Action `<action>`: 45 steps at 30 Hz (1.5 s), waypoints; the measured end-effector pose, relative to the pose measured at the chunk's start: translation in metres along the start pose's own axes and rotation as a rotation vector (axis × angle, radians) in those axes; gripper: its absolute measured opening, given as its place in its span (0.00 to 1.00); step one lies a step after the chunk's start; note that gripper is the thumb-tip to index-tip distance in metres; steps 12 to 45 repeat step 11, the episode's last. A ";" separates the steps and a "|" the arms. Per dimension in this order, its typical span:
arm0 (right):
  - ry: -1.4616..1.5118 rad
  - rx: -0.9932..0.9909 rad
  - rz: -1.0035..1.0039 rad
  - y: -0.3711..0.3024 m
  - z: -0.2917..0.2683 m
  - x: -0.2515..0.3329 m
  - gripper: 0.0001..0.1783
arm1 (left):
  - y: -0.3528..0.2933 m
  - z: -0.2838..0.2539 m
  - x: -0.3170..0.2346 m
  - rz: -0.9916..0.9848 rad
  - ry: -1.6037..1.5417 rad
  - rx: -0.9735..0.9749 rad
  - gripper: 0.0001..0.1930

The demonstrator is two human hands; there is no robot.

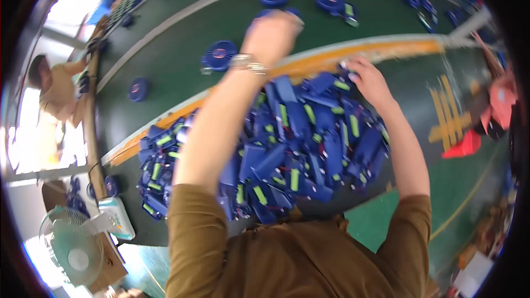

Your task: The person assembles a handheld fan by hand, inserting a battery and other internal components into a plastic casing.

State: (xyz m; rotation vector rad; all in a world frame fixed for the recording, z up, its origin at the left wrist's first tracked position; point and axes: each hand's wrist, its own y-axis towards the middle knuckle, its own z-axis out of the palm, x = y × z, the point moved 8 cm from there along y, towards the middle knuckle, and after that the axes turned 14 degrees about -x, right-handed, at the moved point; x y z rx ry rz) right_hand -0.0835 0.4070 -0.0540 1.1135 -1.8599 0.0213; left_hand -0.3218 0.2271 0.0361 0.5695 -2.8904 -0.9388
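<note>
My left hand (pixel 273 36), a metal-banded watch (pixel 249 64) on its wrist, reaches across the divider over the green belt. It is smeared by motion and its fingers are hidden; a round blue part (pixel 294 13) shows partly around it, and I cannot tell whether it is gripped. At the far right edge of a pile of blue plastic housings (pixel 268 160) is my right hand (pixel 369 81). Its thumb and fingers are curled inward among the pieces, and what lies between them is not clear. Many housings carry yellow-green strips and thin wires.
Round blue fan-like parts (pixel 222 55) lie spread on the green belt (pixel 171 55). A yellow-taped divider (pixel 326 64) separates belt and pile. At left are a scale-like white device (pixel 117 218), a standing fan (pixel 72 248) and a co-worker (pixel 58 88); another person (pixel 501 102) is at right.
</note>
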 end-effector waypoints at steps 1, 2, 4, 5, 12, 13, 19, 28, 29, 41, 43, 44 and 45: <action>0.024 0.042 -0.044 0.009 0.012 0.000 0.16 | -0.007 0.021 -0.003 -0.005 -0.108 -0.027 0.12; 0.038 0.081 -0.075 0.014 0.019 -0.003 0.15 | -0.017 0.034 -0.011 -0.004 -0.229 -0.049 0.13; 0.006 0.138 -0.096 0.014 0.008 -0.028 0.14 | -0.012 0.047 -0.044 -0.073 -0.344 0.091 0.15; -0.016 0.159 -0.109 0.018 -0.001 -0.044 0.14 | -0.008 0.035 -0.038 -0.070 -0.338 0.096 0.15; 0.033 0.282 0.052 0.016 0.030 -0.083 0.10 | -0.089 -0.034 0.166 -0.636 -0.166 0.133 0.15; 0.033 0.282 0.052 0.016 0.030 -0.083 0.10 | -0.089 -0.034 0.166 -0.636 -0.166 0.133 0.15; 0.033 0.282 0.052 0.016 0.030 -0.083 0.10 | -0.089 -0.034 0.166 -0.636 -0.166 0.133 0.15; 0.033 0.282 0.052 0.016 0.030 -0.083 0.10 | -0.089 -0.034 0.166 -0.636 -0.166 0.133 0.15; 0.033 0.282 0.052 0.016 0.030 -0.083 0.10 | -0.089 -0.034 0.166 -0.636 -0.166 0.133 0.15; 0.033 0.282 0.052 0.016 0.030 -0.083 0.10 | -0.089 -0.034 0.166 -0.636 -0.166 0.133 0.15; 0.033 0.282 0.052 0.016 0.030 -0.083 0.10 | -0.089 -0.034 0.166 -0.636 -0.166 0.133 0.15; 0.033 0.282 0.052 0.016 0.030 -0.083 0.10 | -0.089 -0.034 0.166 -0.636 -0.166 0.133 0.15; 0.033 0.282 0.052 0.016 0.030 -0.083 0.10 | -0.089 -0.034 0.166 -0.636 -0.166 0.133 0.15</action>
